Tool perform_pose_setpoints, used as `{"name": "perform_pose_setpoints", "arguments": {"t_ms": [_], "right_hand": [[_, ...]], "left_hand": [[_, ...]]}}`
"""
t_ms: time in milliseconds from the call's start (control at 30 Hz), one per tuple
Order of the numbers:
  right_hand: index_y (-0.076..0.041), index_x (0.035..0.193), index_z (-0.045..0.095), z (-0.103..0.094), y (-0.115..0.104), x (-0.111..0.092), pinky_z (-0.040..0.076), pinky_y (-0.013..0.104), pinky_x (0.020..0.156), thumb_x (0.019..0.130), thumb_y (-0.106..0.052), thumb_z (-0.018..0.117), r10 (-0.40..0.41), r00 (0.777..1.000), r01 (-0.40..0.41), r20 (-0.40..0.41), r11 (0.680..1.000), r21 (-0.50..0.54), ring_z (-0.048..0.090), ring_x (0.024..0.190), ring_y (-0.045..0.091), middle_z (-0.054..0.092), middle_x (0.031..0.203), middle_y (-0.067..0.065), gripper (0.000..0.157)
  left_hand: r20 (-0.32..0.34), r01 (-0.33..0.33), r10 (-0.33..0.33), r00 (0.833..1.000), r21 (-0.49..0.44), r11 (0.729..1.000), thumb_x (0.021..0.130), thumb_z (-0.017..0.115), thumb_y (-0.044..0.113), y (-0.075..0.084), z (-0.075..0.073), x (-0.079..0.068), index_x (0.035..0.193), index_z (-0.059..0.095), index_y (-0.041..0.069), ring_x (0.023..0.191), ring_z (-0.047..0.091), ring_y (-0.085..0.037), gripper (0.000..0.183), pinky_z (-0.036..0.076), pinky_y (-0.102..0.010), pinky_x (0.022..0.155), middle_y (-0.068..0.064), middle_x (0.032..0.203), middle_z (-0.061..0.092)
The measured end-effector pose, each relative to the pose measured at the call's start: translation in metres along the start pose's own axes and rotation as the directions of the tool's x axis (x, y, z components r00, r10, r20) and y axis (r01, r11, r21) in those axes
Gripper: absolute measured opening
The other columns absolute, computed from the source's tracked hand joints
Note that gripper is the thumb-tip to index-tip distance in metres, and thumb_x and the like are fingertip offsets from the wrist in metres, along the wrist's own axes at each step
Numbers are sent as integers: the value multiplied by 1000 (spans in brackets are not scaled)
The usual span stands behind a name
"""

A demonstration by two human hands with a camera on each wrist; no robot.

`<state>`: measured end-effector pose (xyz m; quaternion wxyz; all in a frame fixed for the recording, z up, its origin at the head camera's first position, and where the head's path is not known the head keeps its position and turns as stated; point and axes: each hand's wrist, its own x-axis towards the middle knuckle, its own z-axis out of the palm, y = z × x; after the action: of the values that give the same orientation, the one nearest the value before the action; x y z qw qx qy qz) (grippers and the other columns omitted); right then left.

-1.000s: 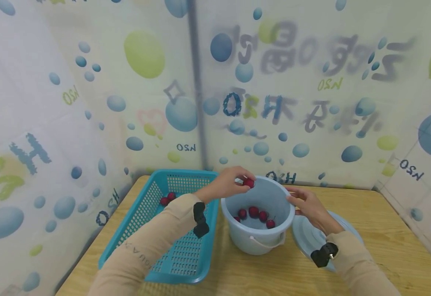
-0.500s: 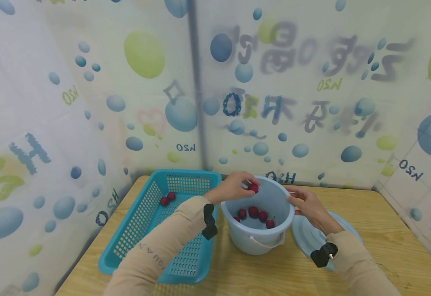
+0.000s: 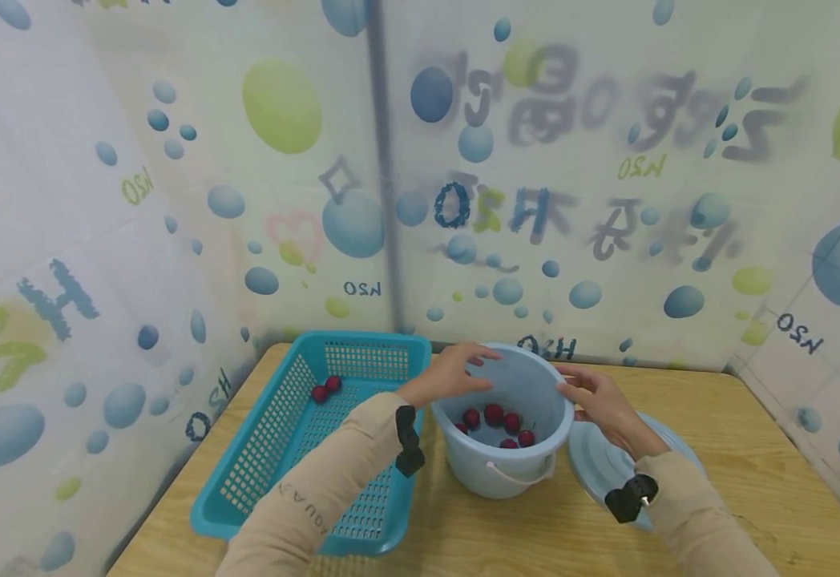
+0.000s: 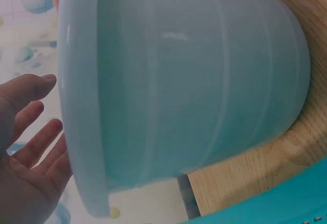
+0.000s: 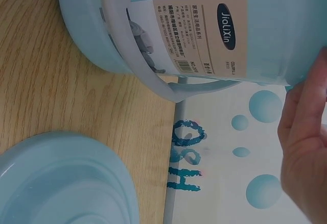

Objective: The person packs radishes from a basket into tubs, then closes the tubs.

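Note:
My left hand (image 3: 456, 375) hovers over the left rim of the pale blue bucket (image 3: 501, 469), fingers spread and holding nothing. In the left wrist view its fingers (image 4: 38, 142) show beside the bucket's rim. Several dark red, cherry-like fruits (image 3: 494, 414) lie on the bucket's bottom, one with a thin stem. My right hand (image 3: 603, 405) holds the bucket's right rim, thumb over the edge and fingers against the outside. In the right wrist view the fingers (image 5: 304, 106) touch the wall near the rim, and a printed label (image 5: 204, 38) shows.
A turquoise perforated basket (image 3: 384, 537) stands left of the bucket, with two dark red fruits (image 3: 326, 389) near its back left. A pale blue lid (image 3: 600, 461) lies right of the bucket, partly under my right forearm. A patterned curtain (image 3: 571, 200) hangs behind the wooden table (image 3: 716, 417).
My left hand moved right over the bucket and let go of a dark red fruit, which now lies among the others inside. The right hand stayed on the rim.

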<state>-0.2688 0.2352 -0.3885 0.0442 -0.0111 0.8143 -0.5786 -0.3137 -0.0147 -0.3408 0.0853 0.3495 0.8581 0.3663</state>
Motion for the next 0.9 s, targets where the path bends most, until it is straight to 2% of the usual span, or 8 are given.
{"name": "perform_pose_setpoints", "arguments": {"t_ms": [267, 433, 600, 733, 900], "right_hand": [[-4, 132, 38, 0, 1, 0, 51, 38, 74, 89, -27, 53, -7, 1000, 7, 6, 1000, 1, 55, 94, 25, 49, 116, 22, 50], [-6, 131, 39, 0, 3, 1, 51, 39, 74, 89, -26, 53, -9, 1000, 9, 8, 1000, 0, 55, 95, 26, 49, 116, 22, 49], [-6, 131, 40, 0, 4, 2, 51, 39, 74, 89, -25, 52, -8, 1000, 8, 5, 1000, -3, 55, 94, 26, 49, 115, 21, 48], [-7, 131, 40, 0, 4, 1, 51, 38, 73, 89, -25, 52, -1, 1000, 1, 2, 1000, -2, 55, 93, 26, 50, 114, 20, 47], [-7, 131, 40, 0, 4, 1, 51, 38, 74, 89, -26, 52, -3, 1000, 3, 5, 1000, -2, 55, 94, 26, 50, 114, 20, 48]], "left_hand": [[-13, -29, 28, 1000, -32, 999, 82, 63, 14, -9, -3, -5, 123, 52, 10, 112, 47, -25, 43, 44, -32, 88, -4, 125, 49], [-94, -41, 35, 995, -64, 997, 81, 63, 11, -9, -15, -13, 117, 55, 7, 109, 49, -27, 37, 44, -36, 87, -7, 121, 51], [-209, -21, 4, 978, -80, 997, 82, 63, 11, -13, -34, -25, 113, 58, 7, 103, 53, -24, 32, 46, -35, 84, -7, 115, 53], [-286, 9, -30, 958, -75, 997, 82, 63, 13, -25, -48, -39, 110, 60, 9, 98, 54, -20, 28, 47, -30, 80, -3, 112, 56], [-345, 41, -74, 936, -102, 994, 83, 61, 12, -36, -63, -61, 108, 60, 6, 96, 55, -24, 26, 46, -36, 81, -9, 111, 57]]}}
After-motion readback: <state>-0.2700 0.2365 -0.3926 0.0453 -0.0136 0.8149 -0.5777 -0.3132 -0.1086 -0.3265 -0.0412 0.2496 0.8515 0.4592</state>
